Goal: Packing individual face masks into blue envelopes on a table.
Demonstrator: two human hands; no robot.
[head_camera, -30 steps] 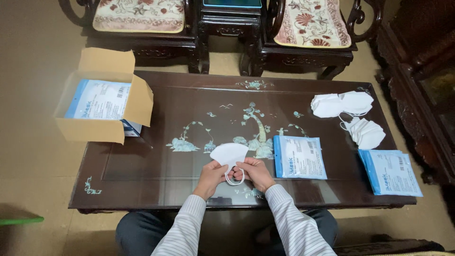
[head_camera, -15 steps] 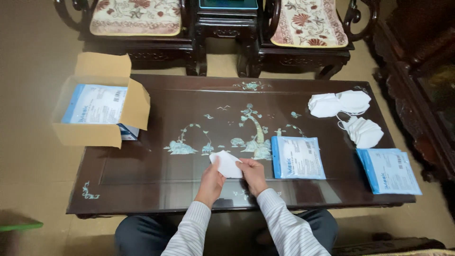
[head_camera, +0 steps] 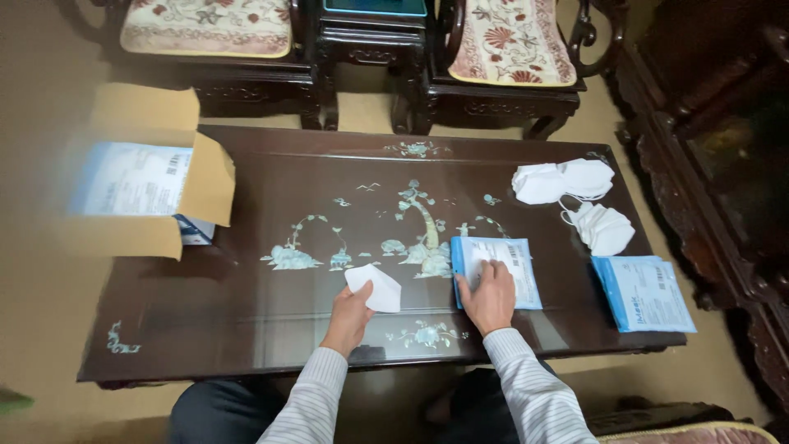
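A folded white face mask [head_camera: 376,288] is held just above the dark lacquered counter [head_camera: 246,304], near its front edge and a little left of centre. The left hand [head_camera: 352,311] grips it from below, thumb and fingers closed on its lower left corner, so the mask sticks up and to the right of that hand. The right hand [head_camera: 490,298] is apart from the mask, to its right; it lies flat and open, fingers spread, pressing on the lower part of a light blue flat packet [head_camera: 503,263] that rests on the counter. The mask and this packet sit near each other without touching, with the shell-inlay tree picture [head_camera: 415,222] of the counter top just behind them. Both arms wear pale striped sleeves [head_camera: 526,386].

Further right, near the counter's front right corner, lies a second blue packet [head_camera: 645,292]. Behind it, towards the far right corner, is a loose heap of white masks [head_camera: 575,197] with their ear loops showing. On the counter's left end stands an open cardboard box [head_camera: 148,193] holding more pale blue packets. Beyond the counter are dark carved wooden chairs [head_camera: 509,74] with flowered cushions.
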